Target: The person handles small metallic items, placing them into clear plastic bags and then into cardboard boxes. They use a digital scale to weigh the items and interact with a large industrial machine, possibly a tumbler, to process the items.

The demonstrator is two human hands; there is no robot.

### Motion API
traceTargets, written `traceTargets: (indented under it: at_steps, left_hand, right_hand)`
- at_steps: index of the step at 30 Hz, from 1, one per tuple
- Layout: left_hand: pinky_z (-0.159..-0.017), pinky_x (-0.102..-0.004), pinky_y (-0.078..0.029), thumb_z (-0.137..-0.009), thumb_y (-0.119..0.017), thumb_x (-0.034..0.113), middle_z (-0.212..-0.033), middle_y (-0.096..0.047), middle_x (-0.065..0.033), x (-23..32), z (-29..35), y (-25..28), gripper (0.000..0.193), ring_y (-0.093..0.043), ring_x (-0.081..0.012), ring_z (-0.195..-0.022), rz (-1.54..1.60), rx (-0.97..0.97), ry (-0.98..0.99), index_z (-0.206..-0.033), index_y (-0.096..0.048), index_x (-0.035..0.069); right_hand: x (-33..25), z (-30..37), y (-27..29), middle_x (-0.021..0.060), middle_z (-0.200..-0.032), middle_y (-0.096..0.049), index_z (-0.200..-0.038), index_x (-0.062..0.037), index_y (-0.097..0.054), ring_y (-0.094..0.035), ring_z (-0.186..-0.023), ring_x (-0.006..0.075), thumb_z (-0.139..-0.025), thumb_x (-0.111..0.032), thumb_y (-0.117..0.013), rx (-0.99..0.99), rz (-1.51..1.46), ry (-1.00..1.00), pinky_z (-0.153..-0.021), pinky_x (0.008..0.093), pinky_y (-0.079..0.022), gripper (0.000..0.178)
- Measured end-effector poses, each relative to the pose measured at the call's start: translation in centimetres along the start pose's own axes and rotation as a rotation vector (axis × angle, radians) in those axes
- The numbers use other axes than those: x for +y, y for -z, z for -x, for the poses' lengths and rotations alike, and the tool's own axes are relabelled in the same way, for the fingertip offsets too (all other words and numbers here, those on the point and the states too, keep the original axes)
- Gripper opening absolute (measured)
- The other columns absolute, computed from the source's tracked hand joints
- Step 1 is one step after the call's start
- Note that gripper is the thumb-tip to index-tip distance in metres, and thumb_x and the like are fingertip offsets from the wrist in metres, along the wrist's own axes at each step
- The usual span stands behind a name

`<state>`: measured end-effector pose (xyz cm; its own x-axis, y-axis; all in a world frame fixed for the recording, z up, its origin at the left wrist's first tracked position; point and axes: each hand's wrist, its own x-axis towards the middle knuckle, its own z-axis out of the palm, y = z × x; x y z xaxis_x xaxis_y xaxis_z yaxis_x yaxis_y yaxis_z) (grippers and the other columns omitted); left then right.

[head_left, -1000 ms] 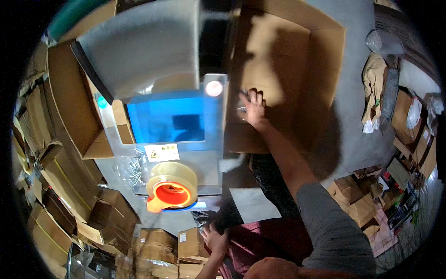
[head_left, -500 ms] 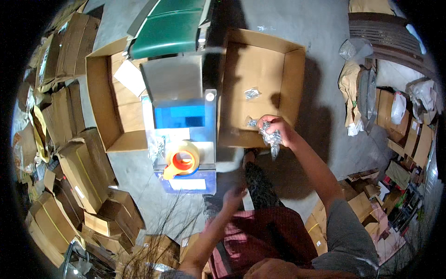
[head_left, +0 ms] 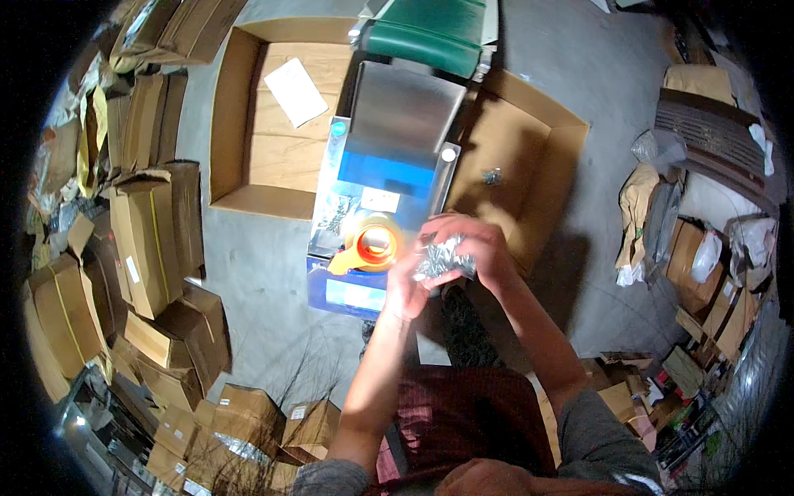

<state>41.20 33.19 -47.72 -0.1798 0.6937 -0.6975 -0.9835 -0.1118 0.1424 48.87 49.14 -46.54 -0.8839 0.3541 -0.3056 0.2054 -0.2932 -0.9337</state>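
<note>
In front of my body, both hands are together around clear plastic bags of small silvery screws (head_left: 444, 258). My left hand (head_left: 405, 285) cups them from the left and below. My right hand (head_left: 484, 248) closes over them from the right, with its fingers curled across the top. How many bags are in the grip I cannot tell. Just left of my hands, an orange tape dispenser with a roll of tape (head_left: 374, 244) rests on the blue and silver machine (head_left: 389, 172). Another small bag of screws (head_left: 492, 175) lies in the right open cardboard box (head_left: 550, 169).
A green conveyor belt (head_left: 426, 45) extends away beyond the machine. To its left stands an open cardboard box (head_left: 230, 124) with a white sheet (head_left: 295, 92) in it. More small metal pieces (head_left: 337, 213) lie beside the tape dispenser. Stacked cartons (head_left: 145, 240) line the left side.
My right hand has brought its bags from the right box toward my body. My left hand has risen to meet it and now holds them too. The view has shifted; one bag shows in the box instead of two.
</note>
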Motion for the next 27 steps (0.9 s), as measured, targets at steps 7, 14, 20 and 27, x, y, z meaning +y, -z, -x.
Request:
traceTargets:
  at_steps: [7,14,20,27]
  left_hand:
    - [-0.092,-0.0569,-0.053,-0.093,-0.058,0.040,-0.128,-0.057,-0.0120,1.7,0.5,2.0,0.061,-0.058,-0.0304,-0.118,0.091,-0.190,-0.126,-0.144,-0.042,0.009]
    - [-0.092,-0.0515,-0.055,-0.093,-0.059,0.046,-0.126,-0.058,-0.0130,-2.4,3.1,2.2,0.072,-0.060,-0.0263,-0.114,0.062,-0.064,-0.011,-0.145,-0.036,0.002]
    - [-0.095,-0.0322,-0.049,-0.095,-0.062,0.018,-0.134,-0.058,-0.0093,-11.0,4.9,7.7,0.041,-0.058,-0.0174,-0.115,-0.348,-0.067,0.168,-0.134,-0.058,0.008]
    - [-0.090,-0.0283,-0.050,-0.097,-0.061,0.023,-0.124,-0.062,-0.0085,-10.7,2.8,5.5,0.043,-0.061,-0.0136,-0.104,-0.442,0.099,0.191,-0.135,-0.056,0.003]
  right_hand:
    - [-3.4,-6.7,-2.8,0.0119,-0.123,-0.062,-0.123,0.0011,-0.058,-0.059,-0.112,0.0203,-0.098,-0.021,-0.054,0.362,-0.062,-0.174,-0.100,0.0337,-0.044,0.034]
    - [8.2,-6.7,8.7,0.0106,-0.125,-0.060,-0.131,-0.0044,-0.055,-0.057,-0.112,0.0203,-0.094,-0.019,-0.059,0.541,0.583,-0.056,-0.103,0.0331,-0.040,0.041]
    - [24.0,-8.4,20.4,0.0181,-0.129,-0.056,-0.133,-0.0055,-0.054,-0.054,-0.118,0.0315,-0.094,-0.027,-0.056,0.307,1.196,-0.077,-0.108,0.0419,-0.036,0.045]
    - [33.1,-8.4,15.8,0.0274,-0.140,-0.030,-0.143,-0.0072,-0.034,-0.042,-0.125,0.0436,-0.086,-0.031,-0.063,-0.231,1.631,-0.092,-0.106,0.0545,-0.034,0.068]
